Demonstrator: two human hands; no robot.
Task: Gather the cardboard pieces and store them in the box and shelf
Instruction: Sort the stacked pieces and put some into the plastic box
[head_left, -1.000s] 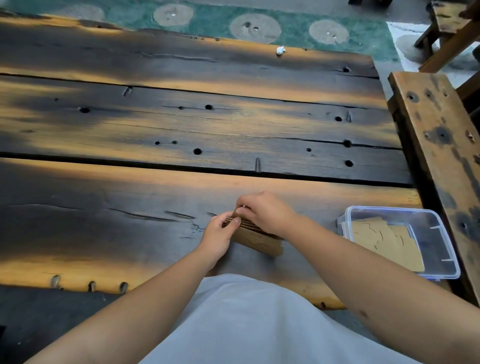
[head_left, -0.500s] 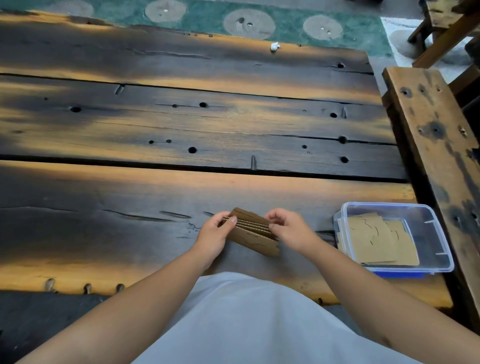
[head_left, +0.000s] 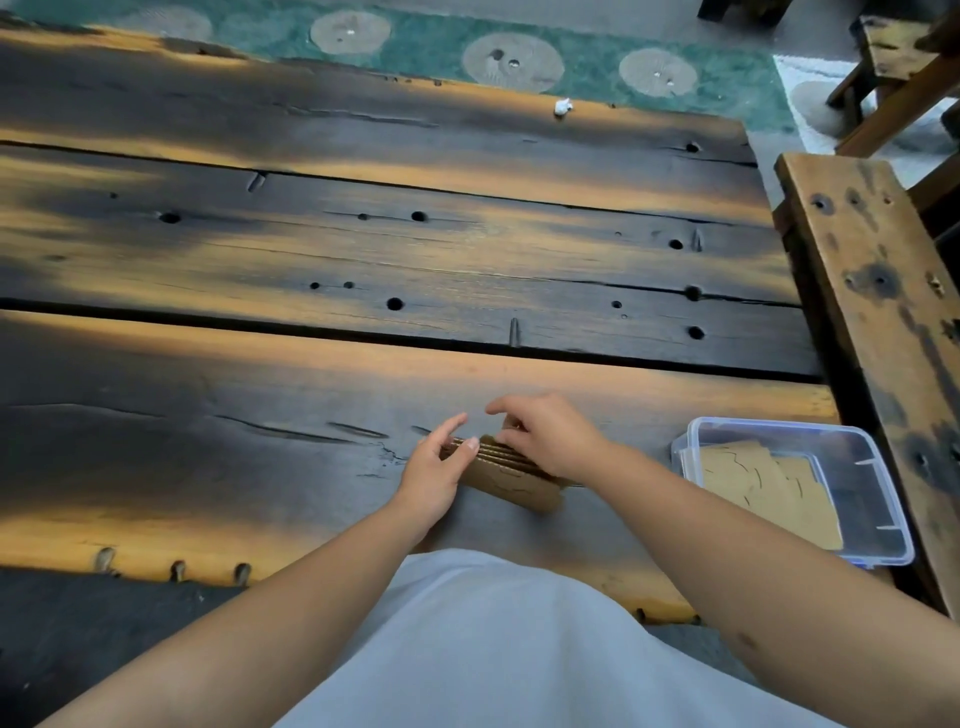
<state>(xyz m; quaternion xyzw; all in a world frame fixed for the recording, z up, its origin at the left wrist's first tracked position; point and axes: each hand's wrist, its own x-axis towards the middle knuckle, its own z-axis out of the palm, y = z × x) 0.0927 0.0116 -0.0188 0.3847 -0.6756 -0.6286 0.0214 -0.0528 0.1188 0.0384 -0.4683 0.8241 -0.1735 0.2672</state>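
Here, in the head view, a stack of cardboard pieces (head_left: 506, 475) is standing on edge on the dark plank table (head_left: 260, 415), close to its near edge and directly in front of the person. The left hand (head_left: 435, 467) is bracing the left end of the stack, with its thumb lying across the upper edges and its fingers (head_left: 451, 427) stretching out nearly straight behind the pieces rather than curling round them. The right hand (head_left: 545, 434) is arching over the right part of the stack, its fingers bending down onto the top edges; the index finger is lifting forward, clear of the cardboard, and whether the hidden fingertips are pinching the pieces or only pressing on them cannot be told. The front face of the stack is showing thin dark cut lines.

To the right, well apart from the stack, a clear plastic box (head_left: 878, 478) with a blue rim is sitting open at the table's near right corner, and flat cardboard sheets (head_left: 753, 480) are lying inside it on the bottom. A worn wooden bench (head_left: 872, 291) is running alongside the table's right side. A small white scrap (head_left: 562, 107) is sitting at the far edge of the table, and a green patterned rug (head_left: 587, 62) is showing beyond it.
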